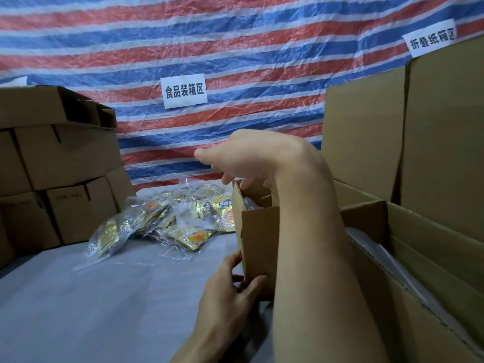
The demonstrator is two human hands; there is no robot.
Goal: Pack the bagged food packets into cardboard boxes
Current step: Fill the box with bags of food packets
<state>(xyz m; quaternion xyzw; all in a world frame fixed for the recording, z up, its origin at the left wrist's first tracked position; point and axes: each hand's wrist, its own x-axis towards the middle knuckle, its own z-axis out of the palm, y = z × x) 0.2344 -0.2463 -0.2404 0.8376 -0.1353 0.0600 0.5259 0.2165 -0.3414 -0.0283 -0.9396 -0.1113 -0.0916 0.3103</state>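
Far left of both grips: stacked boxes [65,158], closed brown cardboard, several high, on the tabletop [91,305] w/ its grey cover. Next, left of the grips & further back, the bagged packets [167,221]: a loose pile of clear bags w/ gold/orange sachets inside. They lie on the tabletop just beside the left face of the small box [258,239], touched by neither grip. The left grip [230,292] is low at centre, thumb up the box's left face, fingers wrapped round its near bottom corner, holding it. The small box stands upright, top open, flaps up. The right grip [246,161] is directly above the opening, wrist bent, thumb out to the left, fingers curled down at the far rim; can't tell if they pinch anything. Right of that forearm is a big carton [432,239], open, pale plastic inside. Behind it, flat cardboard [442,132] stands upright. Backdrop is a red/blue/white striped tarp [235,48] w/ a white sign [184,90].
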